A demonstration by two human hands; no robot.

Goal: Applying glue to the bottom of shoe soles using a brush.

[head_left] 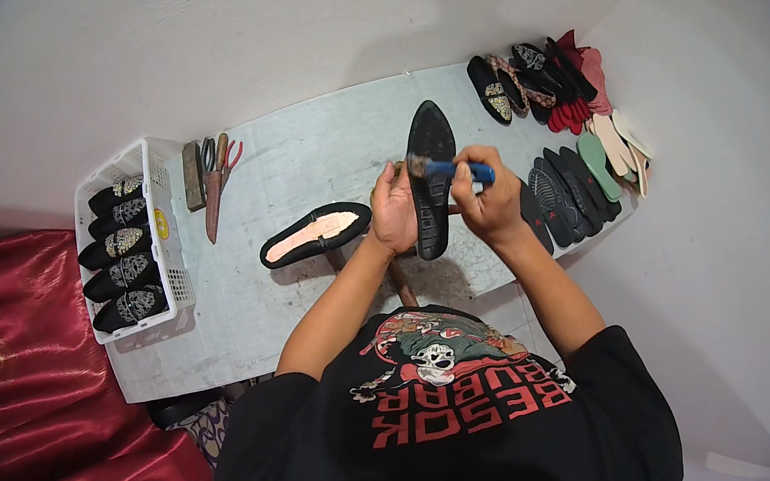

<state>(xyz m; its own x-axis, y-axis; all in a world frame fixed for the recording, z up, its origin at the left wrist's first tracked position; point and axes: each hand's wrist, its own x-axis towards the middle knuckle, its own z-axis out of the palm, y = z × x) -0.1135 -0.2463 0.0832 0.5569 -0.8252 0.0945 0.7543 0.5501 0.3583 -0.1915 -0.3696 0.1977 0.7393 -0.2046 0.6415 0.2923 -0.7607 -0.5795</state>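
Note:
My left hand (392,208) is closed around the edge of a long black pointed shoe sole (433,209), held upright above the table with its toe end away from me. Whether an upper is attached behind it cannot be made out. In my right hand (490,198) is a small brush with a blue handle (472,169). Its bristles rest against the sole's left edge, near the middle of its length. To the left of my left hand, a black shoe (315,234) with a pale pink inside lies on the table, opening up.
A white plastic basket (173,260) of black decorated shoes stands at the table's left. Beside it lie a dark block (193,177), scissors (209,154), a long blade (214,205) and red-handled pliers (233,157). On the right are dark soles (552,202), a green insole (598,166) and finished shoes (488,93).

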